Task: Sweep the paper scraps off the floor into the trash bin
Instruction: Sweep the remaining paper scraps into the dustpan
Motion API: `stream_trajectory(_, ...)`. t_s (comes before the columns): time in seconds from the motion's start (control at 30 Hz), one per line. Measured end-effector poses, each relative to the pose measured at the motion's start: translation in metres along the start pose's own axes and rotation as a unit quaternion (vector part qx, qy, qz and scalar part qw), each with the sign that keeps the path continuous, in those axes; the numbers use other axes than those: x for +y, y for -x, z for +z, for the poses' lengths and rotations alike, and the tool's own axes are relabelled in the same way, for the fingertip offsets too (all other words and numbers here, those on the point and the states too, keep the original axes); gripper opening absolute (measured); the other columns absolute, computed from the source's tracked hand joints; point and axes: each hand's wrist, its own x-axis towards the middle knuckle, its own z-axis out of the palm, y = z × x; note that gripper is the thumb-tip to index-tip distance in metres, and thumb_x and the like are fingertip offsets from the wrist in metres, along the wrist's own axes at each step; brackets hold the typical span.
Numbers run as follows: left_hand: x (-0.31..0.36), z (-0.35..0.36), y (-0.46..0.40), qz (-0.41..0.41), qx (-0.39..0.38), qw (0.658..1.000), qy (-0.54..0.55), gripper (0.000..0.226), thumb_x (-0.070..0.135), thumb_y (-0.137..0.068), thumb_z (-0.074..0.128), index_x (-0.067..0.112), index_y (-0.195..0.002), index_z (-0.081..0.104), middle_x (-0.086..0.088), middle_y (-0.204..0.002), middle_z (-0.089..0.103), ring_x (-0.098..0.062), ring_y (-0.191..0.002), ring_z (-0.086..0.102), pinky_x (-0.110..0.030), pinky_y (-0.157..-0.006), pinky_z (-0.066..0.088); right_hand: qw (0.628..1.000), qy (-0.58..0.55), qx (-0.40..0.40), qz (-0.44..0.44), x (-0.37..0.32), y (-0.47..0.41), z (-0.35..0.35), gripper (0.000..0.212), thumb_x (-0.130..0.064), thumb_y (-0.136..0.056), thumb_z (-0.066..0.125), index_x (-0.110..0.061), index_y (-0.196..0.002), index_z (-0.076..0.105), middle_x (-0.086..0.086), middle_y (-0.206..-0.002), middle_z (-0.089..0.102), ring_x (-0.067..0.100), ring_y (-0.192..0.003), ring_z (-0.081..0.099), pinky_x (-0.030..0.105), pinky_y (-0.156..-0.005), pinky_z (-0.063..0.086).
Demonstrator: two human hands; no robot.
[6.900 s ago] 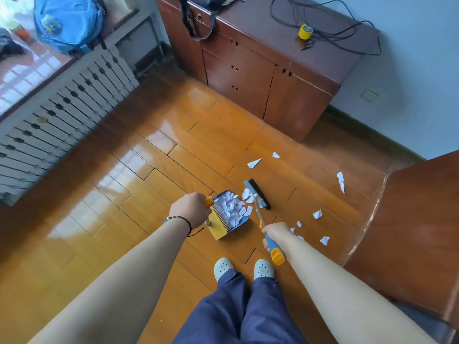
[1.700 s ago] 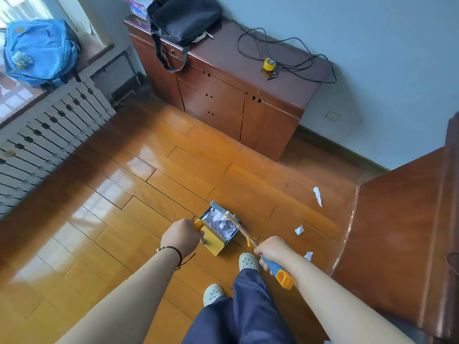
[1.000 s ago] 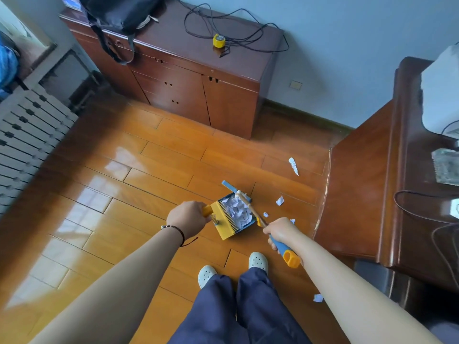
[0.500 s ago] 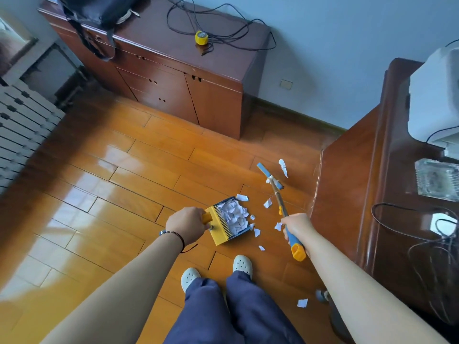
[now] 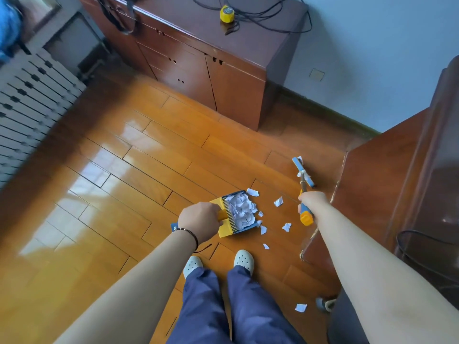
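Broom (image 5: 303, 175) lengthwise away from feet

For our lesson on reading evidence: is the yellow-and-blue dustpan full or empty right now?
Nearly full. White paper scraps are heaped across the yellow-and-blue plastic dustpan, reaching its open edge, with several loose scraps on the wooden floor beside it.

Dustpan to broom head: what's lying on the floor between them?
Head view: loose paper scraps, one roughly midway and another at the corner of the dustpan; otherwise bare wood floor up to the broom head.
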Motion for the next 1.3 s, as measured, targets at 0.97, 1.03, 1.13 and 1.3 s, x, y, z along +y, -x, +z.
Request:
stream_trajectory(0.97,-0.093,0.032,0.054,0.007,0.024,0.998,0.050,0.022,0.043,-0.097,0.061,0.023,-0.105,0.066,0.004,-0.088,0.066,-0.020,-0.082,0.064,-0.033,-0.067,0.057,0.993,0.090,-0.075,-0.015,0.162,0.148,0.090,0.012,-0.005,-0.090,0.054,0.000,-0.097,0.061,0.013,-0.058,0.054,0.023,-0.042,0.050,0.023,-0.042,0.045)
stream_trajectory(1.03,-0.104,0.036,0.061,0.005,0.023,0.999,0.044,0.022,0.043,-0.097,0.061,0.023,-0.105,0.066,0.004,-0.088,0.065,-0.019,-0.082,0.063,-0.031,-0.065,0.054,0.996,0.052,-0.072,-0.018,0.168,0.157,0.087,0.013,-0.003,-0.089,0.054,0.002,-0.097,0.063,0.013,-0.059,0.051,0.022,-0.043,0.047,0.024,-0.043,0.043)
stream_trajectory(1.13,-0.118,0.041,0.072,0.002,0.021,0.999,0.035,0.021,0.042,-0.098,0.061,0.023,-0.105,0.065,0.004,-0.089,0.066,-0.019,-0.082,0.064,-0.031,-0.065,0.055,0.997,0.044,-0.058,-0.020,0.164,0.159,0.086,0.013,-0.003,-0.091,0.055,0.001,-0.099,0.063,0.014,-0.064,0.052,0.024,-0.048,0.048,0.025,-0.044,0.044)
stream_trajectory(1.3,-0.137,0.056,0.088,-0.016,0.002,0.999,0.037,0.022,0.043,-0.096,0.062,0.024,-0.107,0.067,0.005,-0.088,0.067,-0.018,-0.082,0.065,-0.034,-0.071,0.060,0.997,0.070,-0.043,-0.013,0.135,0.128,0.101,0.030,-0.010,-0.089,0.063,0.005,-0.114,0.057,0.022,-0.086,0.063,0.032,-0.072,0.058,0.035,-0.068,0.052)
